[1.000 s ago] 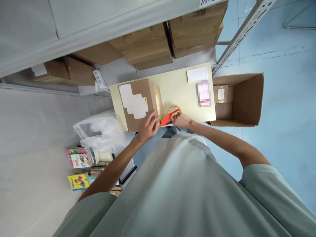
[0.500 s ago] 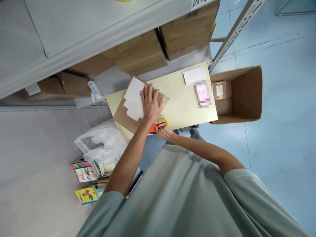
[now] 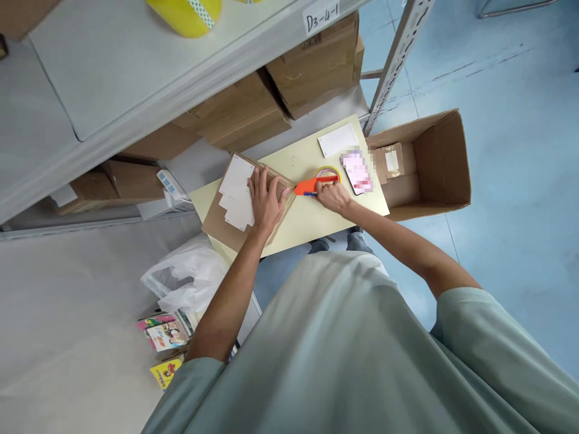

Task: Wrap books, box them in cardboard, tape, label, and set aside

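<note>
A brown cardboard box [image 3: 217, 218] lies at an angle on the left part of a pale yellow table [image 3: 312, 226], with white labels [image 3: 239, 199] on its top. My left hand [image 3: 268, 202] rests on the box's top, fingers spread, beside the labels. In my right hand [image 3: 335, 196] is an orange tape dispenser [image 3: 306, 186] carrying a yellow-edged tape roll. Its tip is at the box's right edge; whether it touches, I cannot tell.
A white pad [image 3: 338, 140] and a blurred pink phone-like item [image 3: 356, 173] lie on the table's right. An open carton [image 3: 441, 163] stands beyond it. Shelving [image 3: 190, 84] with boxes runs behind. A white plastic bag [image 3: 192, 271] and books [image 3: 167, 336] sit at left.
The box has turned at an angle, and my left hand has gone from its near edge onto its top. My right hand first moved left with the tape dispenser, then up to the box's right edge.
</note>
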A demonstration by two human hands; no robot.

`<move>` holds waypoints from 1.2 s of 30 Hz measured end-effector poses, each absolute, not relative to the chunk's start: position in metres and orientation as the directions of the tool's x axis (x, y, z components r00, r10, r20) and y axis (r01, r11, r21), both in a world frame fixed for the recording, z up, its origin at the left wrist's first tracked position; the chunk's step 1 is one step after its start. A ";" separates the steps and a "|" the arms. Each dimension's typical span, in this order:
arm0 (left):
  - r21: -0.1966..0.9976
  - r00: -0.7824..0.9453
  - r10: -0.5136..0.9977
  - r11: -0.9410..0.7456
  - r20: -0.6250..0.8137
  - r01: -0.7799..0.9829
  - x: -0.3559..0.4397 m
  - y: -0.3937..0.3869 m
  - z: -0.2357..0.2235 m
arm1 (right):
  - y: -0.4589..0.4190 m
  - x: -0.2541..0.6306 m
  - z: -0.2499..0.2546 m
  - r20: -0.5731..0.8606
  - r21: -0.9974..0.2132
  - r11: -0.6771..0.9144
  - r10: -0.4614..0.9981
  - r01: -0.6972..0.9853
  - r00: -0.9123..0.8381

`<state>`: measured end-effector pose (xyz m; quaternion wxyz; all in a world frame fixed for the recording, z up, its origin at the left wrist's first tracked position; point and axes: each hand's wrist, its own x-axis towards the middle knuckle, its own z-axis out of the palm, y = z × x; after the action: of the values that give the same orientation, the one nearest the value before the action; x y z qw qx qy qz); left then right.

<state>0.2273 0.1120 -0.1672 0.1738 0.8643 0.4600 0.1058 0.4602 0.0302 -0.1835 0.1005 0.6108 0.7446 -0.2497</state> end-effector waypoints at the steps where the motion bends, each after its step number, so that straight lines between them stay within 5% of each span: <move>1: 0.390 0.560 0.828 -0.523 0.022 0.758 0.227 0.111 -0.167 | 0.035 0.468 -0.182 -0.449 -0.247 0.131 0.863 0.960 -0.233; 9: 0.371 0.610 0.790 -0.553 -0.049 0.746 0.219 0.085 -0.159 | 0.029 0.485 -0.191 -0.406 -0.242 0.341 0.815 0.908 -0.414; 17: 0.463 0.714 0.682 -0.587 -0.159 0.664 0.197 -0.010 -0.136 | -0.036 0.455 -0.194 -0.317 -0.345 0.636 0.613 0.690 -0.723; 27: 0.330 0.468 0.876 -0.411 -0.116 0.850 0.232 0.017 -0.152 | -0.073 0.373 -0.195 -0.287 -0.449 0.557 0.651 0.699 -0.703; 36: 0.385 0.574 0.817 -0.514 -0.052 0.766 0.234 0.029 -0.172 | -0.073 0.379 -0.193 -0.348 -0.452 0.455 0.702 0.767 -0.622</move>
<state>0.2338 0.0290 -0.1720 0.1863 0.8675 0.4563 0.0678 0.3793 -0.0734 -0.1935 0.0558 0.4314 0.8512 -0.2935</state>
